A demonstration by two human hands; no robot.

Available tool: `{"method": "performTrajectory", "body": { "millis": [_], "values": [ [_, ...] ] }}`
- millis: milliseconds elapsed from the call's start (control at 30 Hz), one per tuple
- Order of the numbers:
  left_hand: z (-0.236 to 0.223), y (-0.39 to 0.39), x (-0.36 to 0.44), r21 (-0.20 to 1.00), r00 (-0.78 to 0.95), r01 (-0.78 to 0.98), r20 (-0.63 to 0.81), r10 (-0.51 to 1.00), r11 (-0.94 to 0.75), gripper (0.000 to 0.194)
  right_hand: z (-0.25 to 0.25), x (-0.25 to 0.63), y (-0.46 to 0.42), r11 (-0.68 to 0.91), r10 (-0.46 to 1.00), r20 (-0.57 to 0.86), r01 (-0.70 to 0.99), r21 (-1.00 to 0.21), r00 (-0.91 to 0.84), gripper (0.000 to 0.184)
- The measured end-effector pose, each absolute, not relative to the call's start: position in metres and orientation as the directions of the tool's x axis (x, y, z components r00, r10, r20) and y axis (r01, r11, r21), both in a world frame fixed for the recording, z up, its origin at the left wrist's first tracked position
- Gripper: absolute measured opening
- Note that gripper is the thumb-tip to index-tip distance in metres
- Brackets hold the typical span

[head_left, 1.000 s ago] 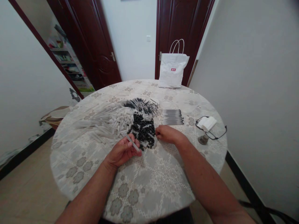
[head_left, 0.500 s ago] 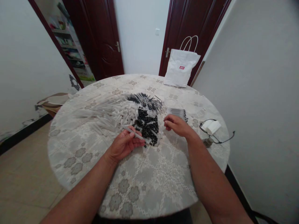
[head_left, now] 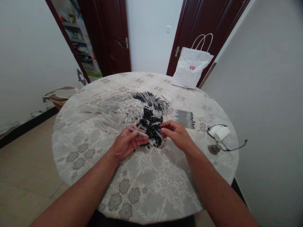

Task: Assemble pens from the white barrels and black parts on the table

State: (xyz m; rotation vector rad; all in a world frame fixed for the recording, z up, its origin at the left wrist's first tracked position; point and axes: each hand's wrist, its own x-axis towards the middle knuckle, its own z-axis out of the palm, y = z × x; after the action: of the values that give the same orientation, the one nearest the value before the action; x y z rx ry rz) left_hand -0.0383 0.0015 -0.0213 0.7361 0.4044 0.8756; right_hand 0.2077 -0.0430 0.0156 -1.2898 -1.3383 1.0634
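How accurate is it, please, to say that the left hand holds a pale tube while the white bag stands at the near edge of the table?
Not quite: the head view shows the white bag standing at the far edge of the table, not the near one. The left hand does hold a pale tube.

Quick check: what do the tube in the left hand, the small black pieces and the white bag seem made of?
Tube: probably frosted plastic, judging by its pale, cloudy look. Small black pieces: possibly plastic or rubber, uniformly dark; too small to tell material or finish. White bag: likely matte paper, from its creased sides and upright handles.
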Motion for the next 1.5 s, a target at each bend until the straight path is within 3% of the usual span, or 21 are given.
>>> {"method": "performTrajectory", "body": {
  "millis": [100,400,900,1133,1367,1500],
  "values": [
    [-0.023,0.0,-0.037,0.719,0.561,-0.563,-0.031,0.827,0.408,0.026,0.006,0.181,-0.049,0.03,0.998,0.034,0.074,-0.997,0.047,0.026],
    [-0.028,-0.002,-0.033,0.724,0.519,-0.583,-0.016,0.854,0.368,0.03,-0.02,0.158,-0.052,0.167,0.978,0.188,0.207,-0.964,0.089,0.023],
    [-0.022,-0.006,-0.028,0.709,0.481,-0.608,-0.031,0.876,0.359,0.034,-0.026,0.154,-0.055,0.183,0.971,0.201,0.137,-0.973,0.132,0.023],
    [-0.027,-0.003,-0.025,0.732,0.486,-0.591,-0.014,0.874,0.341,0.031,-0.032,0.159,-0.053,0.215,0.959,0.253,0.253,-0.943,0.128,0.022],
    [-0.026,-0.004,-0.023,0.772,0.469,-0.558,-0.01,0.883,0.304,0.033,-0.024,0.162,-0.056,0.366,0.886,0.45,0.428,-0.827,0.112,0.011],
    [-0.025,-0.005,-0.023,0.775,0.46,-0.554,-0.019,0.888,0.304,0.034,-0.023,0.163,-0.056,0.381,0.872,0.476,0.457,-0.804,0.111,0.011]
  ]
}}
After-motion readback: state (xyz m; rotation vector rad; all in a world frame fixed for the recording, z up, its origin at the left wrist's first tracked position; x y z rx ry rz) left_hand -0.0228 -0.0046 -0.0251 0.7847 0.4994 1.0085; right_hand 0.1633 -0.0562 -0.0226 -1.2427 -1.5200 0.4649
